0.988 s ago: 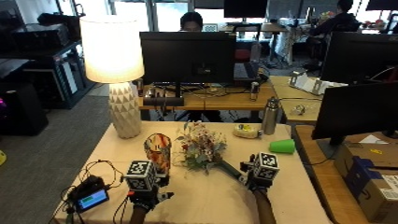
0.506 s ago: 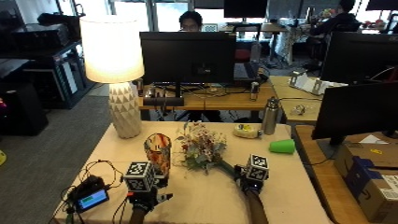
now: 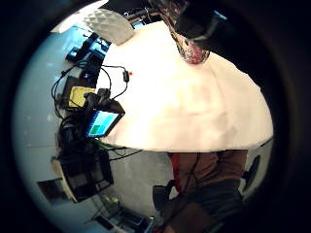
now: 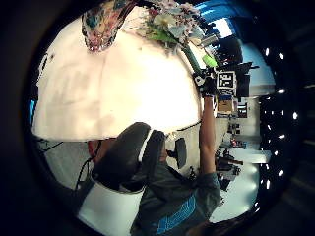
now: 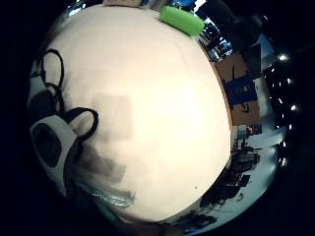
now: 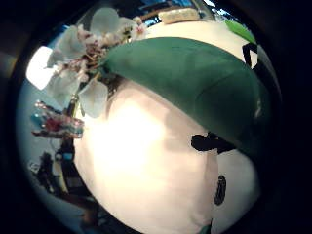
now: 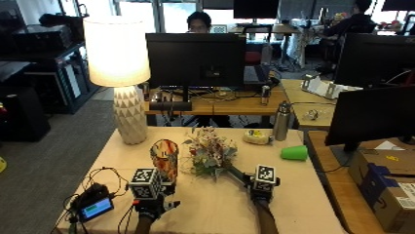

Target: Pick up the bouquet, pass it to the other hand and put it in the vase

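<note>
Over the table (image 7: 214,204), right hand (image 7: 260,187) grips the bouquet (image 7: 209,152) stem; left hand's (image 7: 150,207) fingers unclear.

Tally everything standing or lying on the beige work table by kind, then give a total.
Multicoloured glass vase: 1
Bouquet of pale flowers with green wrapped stem: 1
White ribbed table lamp: 1
Green plastic cup on its side: 1
Grey metal bottle: 1
Small black device with lit screen: 1
Total: 6
</note>
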